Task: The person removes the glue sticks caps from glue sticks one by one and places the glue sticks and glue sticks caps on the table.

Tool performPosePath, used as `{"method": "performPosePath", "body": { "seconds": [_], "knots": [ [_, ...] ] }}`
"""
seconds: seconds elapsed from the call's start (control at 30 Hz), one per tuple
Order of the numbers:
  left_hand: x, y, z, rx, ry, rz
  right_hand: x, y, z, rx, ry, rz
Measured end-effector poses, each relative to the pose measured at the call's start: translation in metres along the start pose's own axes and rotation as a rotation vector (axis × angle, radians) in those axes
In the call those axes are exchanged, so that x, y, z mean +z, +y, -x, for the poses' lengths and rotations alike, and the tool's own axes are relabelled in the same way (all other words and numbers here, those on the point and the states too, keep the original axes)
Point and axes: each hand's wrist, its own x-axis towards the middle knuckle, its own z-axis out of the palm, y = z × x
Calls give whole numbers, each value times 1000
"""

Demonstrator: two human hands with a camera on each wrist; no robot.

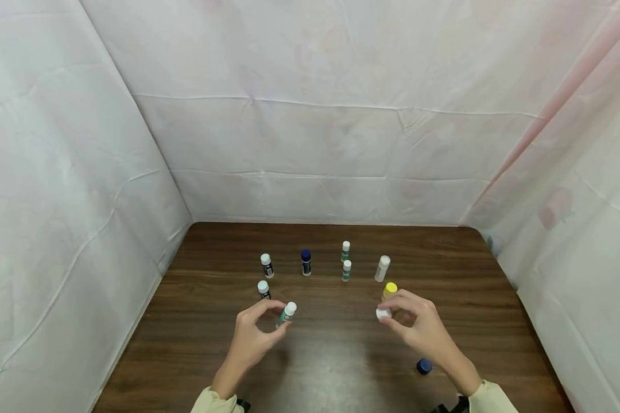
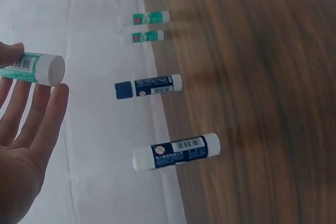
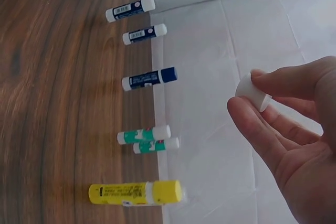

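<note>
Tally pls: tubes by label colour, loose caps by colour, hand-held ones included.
Navy tubes: 3
Green tubes: 3
White tube: 1
Yellow tube: 1
Loose white cap: 1
Loose blue cap: 1
Total: 10

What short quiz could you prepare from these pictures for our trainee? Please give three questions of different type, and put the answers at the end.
1. What does the right hand pinch between thumb and fingers?

2. True or false: the yellow-capped tube lies on its side.

3. Besides white, which main colour shows on the held tube in the left hand?
A) Yellow
B) Green
C) Dark blue

Key:
1. A white cap.
2. False; it stands upright.
3. B.
</note>
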Motion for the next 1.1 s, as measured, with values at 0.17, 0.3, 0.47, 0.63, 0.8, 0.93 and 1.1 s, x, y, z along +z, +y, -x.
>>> {"method": "performPosePath", "body": {
  "seconds": [0.17,0.3,0.47,0.63,0.8,0.93,1.1],
  "knots": [
    [-4,-15,8,-68,18,39,-1,6,2,54,-6,-9],
    [-8,-20,12,-122,33,37,-2,30,10,100,-12,5],
    [-13,-18,14,-166,61,47,-7,54,20,139,-14,54],
    [-16,-25,18,-207,70,46,-10,65,27,165,-5,96],
    [-15,-44,26,-258,104,46,-11,75,35,164,1,141],
    [-12,-67,36,-347,141,52,-10,83,42,170,-16,169],
    [-10,-83,43,-418,147,60,-7,89,49,225,-48,173]
  ]
}}
